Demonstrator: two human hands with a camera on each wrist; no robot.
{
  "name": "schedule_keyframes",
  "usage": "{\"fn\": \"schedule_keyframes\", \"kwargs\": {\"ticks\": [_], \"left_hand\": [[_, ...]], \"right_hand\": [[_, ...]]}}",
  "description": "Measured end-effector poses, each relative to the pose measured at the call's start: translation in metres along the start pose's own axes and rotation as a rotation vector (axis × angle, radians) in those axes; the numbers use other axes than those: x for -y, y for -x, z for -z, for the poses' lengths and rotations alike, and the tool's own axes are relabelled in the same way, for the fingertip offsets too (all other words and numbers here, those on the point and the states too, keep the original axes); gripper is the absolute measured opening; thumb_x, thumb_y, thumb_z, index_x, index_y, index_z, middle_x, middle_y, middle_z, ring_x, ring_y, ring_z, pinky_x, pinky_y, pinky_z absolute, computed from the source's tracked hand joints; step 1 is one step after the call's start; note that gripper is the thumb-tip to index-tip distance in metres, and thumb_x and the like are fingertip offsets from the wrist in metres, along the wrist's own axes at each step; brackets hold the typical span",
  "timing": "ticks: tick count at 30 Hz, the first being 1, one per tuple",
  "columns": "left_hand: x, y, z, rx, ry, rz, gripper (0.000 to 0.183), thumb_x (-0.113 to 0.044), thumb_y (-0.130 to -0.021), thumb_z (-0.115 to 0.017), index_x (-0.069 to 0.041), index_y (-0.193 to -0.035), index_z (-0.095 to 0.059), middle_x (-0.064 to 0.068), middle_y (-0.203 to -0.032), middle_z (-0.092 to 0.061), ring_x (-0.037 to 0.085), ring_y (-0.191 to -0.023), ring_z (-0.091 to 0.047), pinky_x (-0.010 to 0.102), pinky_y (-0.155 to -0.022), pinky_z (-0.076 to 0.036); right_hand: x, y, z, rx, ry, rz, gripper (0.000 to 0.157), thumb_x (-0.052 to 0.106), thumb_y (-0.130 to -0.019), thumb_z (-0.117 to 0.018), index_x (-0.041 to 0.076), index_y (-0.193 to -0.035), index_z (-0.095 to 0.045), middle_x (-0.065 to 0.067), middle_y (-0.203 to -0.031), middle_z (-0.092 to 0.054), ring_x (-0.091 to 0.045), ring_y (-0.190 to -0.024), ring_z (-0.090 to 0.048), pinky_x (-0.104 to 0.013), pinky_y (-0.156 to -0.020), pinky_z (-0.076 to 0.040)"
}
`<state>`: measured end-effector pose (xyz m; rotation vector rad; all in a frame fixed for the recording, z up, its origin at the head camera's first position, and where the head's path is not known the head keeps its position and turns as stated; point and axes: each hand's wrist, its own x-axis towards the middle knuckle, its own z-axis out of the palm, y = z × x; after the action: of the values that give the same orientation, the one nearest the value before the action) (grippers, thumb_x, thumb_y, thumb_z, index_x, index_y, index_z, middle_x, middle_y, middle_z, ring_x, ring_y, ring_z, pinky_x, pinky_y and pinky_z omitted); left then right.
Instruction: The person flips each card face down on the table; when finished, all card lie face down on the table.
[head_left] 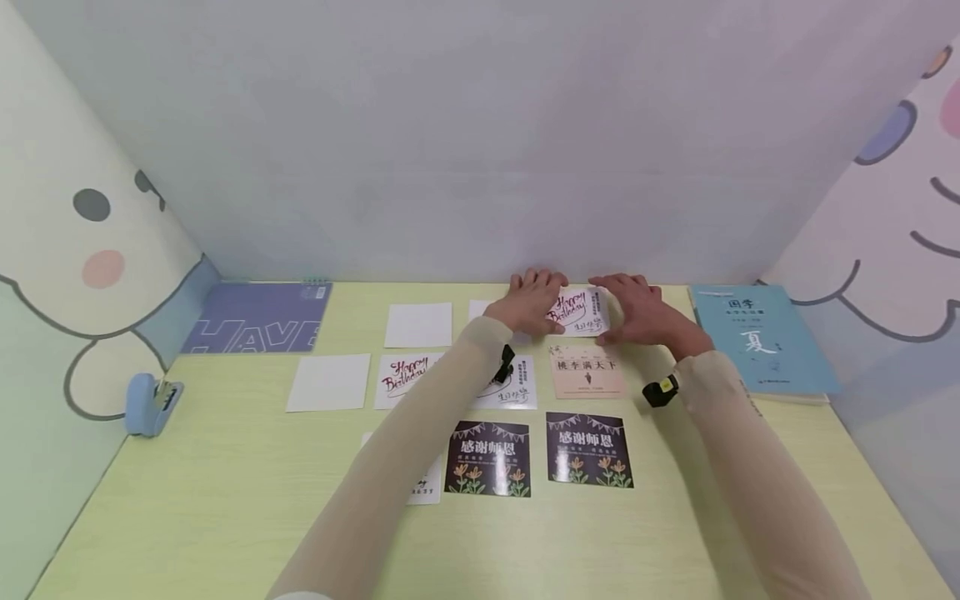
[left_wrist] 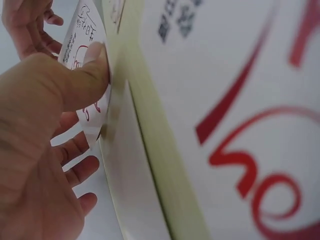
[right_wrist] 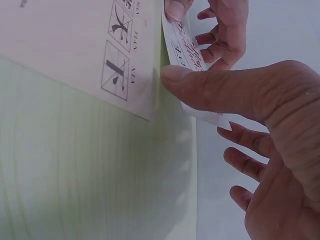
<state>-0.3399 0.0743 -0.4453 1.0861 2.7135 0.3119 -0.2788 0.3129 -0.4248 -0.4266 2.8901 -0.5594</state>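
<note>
A white birthday card with red "Happy Birthday" lettering is at the back of the table, between both hands. My left hand pinches its left end, thumb on the printed face and fingers behind, as the left wrist view shows. At the right end my right hand holds it the same way, the thumb over the print. In the right wrist view the card stands tilted up at the table's back edge. Just in front of it lies a pink card with dark Chinese characters.
Two dark flowered cards lie nearer, with blank white cards and another birthday card to the left, partly under the left sleeve. A purple notebook and small light-blue punch-like tool sit far left; blue books lie right.
</note>
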Motion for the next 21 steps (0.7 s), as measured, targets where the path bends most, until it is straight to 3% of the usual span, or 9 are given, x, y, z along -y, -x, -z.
{"fn": "schedule_keyframes", "kwargs": {"ticks": [5,9,21], "left_hand": [[-0.0021,0.0008,0.0027,0.020,-0.039,-0.019,0.086,-0.055,-0.099,-0.071,-0.016,-0.166,-0.032,0.009,-0.165,-0.040,0.028,-0.148,-0.034,0.047,-0.120,-0.029],[-0.0041,0.0014,0.0055,0.017,-0.073,-0.031,0.088,-0.056,-0.100,-0.069,-0.012,-0.167,-0.032,0.010,-0.168,-0.040,0.030,-0.154,-0.037,0.050,-0.127,-0.029],[-0.0029,0.0011,0.0014,0.034,-0.096,0.027,0.091,-0.057,-0.103,-0.064,-0.010,-0.171,-0.025,0.010,-0.174,-0.033,0.030,-0.160,-0.029,0.050,-0.133,-0.023]], "right_hand": [[0.0008,-0.0003,0.0063,-0.047,-0.030,0.009,0.098,0.021,-0.084,-0.089,0.011,-0.166,-0.036,-0.024,-0.166,-0.042,-0.050,-0.147,-0.032,-0.068,-0.111,-0.024],[0.0028,0.0002,0.0082,-0.027,-0.029,0.011,0.105,0.023,-0.083,-0.091,0.011,-0.168,-0.031,-0.025,-0.167,-0.039,-0.050,-0.148,-0.030,-0.069,-0.112,-0.022],[0.0052,0.0020,0.0056,-0.032,-0.040,0.041,0.115,0.012,-0.080,-0.092,0.019,-0.171,-0.023,-0.024,-0.169,-0.037,-0.048,-0.144,-0.032,-0.067,-0.112,-0.021]]}}
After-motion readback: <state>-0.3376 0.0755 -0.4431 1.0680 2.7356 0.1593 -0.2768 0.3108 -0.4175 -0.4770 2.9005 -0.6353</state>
